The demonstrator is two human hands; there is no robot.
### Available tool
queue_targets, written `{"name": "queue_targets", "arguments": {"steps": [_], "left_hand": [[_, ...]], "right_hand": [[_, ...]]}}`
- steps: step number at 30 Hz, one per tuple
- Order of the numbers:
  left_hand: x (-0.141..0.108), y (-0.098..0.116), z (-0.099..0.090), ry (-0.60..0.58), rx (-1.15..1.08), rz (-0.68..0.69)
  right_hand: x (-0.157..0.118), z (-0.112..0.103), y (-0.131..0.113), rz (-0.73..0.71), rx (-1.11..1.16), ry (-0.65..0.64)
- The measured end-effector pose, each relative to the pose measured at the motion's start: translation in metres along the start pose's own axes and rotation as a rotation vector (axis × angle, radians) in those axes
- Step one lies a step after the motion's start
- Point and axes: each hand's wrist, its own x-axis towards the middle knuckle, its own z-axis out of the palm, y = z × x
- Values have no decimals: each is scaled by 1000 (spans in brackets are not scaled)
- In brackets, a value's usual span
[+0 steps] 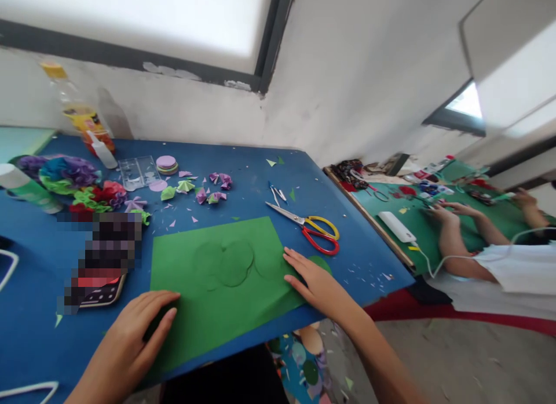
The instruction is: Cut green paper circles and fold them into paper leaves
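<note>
From the head camera, both hands are lying flat on a sheet of green paper (217, 276) that is resting on a blue table (243, 178). The left hand (130, 334) is pressing palm-down on the sheet's near left corner, fingers loosely spread and clamped on nothing. The right hand (315, 282) is lying over the sheet's right edge, fingers straight and together, likewise gripping nothing, only touching the paper.

The sheet is smooth and matte, with faint round outlines showing near its middle. Just beyond its far right corner, a pair of scissors (310, 227) with one yellow and one red handle is lying with its blades shut. Beyond the sheet's far left corner, a clear plastic tray (136, 172) is sitting beside a small stack of paper discs (167, 164); what the tray is holding I cannot tell. Left of the sheet, crinkled paper flowers (73, 181) in purple, green and red are lying bunched together. Small folded purple and green pieces (208, 192) are lying scattered beyond the sheet's far edge. Well to the right of the sheet, another person's hands (447, 210) are resting on a green table (391, 204).
</note>
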Motion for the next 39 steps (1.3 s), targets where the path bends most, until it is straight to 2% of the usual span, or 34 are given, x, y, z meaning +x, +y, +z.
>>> {"name": "queue_targets", "arguments": {"steps": [5,9,13,19,24,26,29,31,33,36,37,39], "left_hand": [[0,-3,1,13,19,-42],[4,-2,1,38,56,-75],[11,2,2,69,93,-69],[18,7,6,88,91,-50],[17,9,8,92,74,-86],[17,10,8,71,61,-113],[19,11,5,60,36,-131],[21,14,1,93,19,-109],[15,19,0,184,4,-38],[-19,31,10,409,-28,114],[-37,37,16,488,-70,124],[-76,50,29,510,-60,50]], "right_hand": [[-36,12,0,-15,-2,86],[-59,25,0,-129,-18,177],[-79,30,11,-298,-45,213],[-91,27,37,-486,-12,281],[-93,28,49,-592,143,363],[-94,33,46,-561,241,452],[-93,37,38,-359,403,556],[-89,35,31,-214,468,583],[-83,29,27,-121,473,609],[-73,16,28,-8,451,720],[-72,10,31,32,442,772],[-74,-4,43,101,416,887]]}}
